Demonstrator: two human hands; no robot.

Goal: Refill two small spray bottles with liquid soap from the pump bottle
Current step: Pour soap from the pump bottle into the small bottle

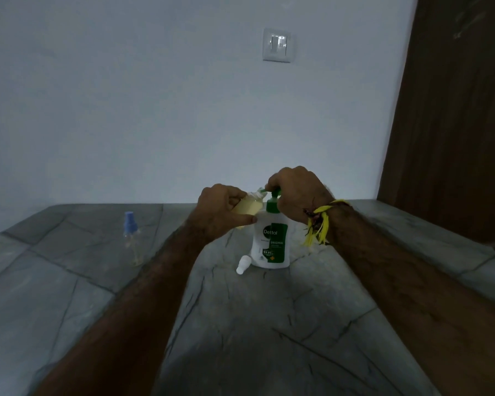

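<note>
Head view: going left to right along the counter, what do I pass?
Blue-capped spray bottle → white spray cap lying loose → soap pump bottle → yellow wrist thread.

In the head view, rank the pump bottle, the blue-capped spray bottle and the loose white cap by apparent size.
1. pump bottle, largest
2. blue-capped spray bottle, which stands farther off to the side, so its true size is less sure
3. loose white cap, smallest

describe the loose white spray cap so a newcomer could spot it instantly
Start at the white Dettol pump bottle standing mid-counter. The white spray cap lies on its side on the grey stone counter, at the bottle's lower left corner. It's the only loose, bottle-less piece there.
</note>
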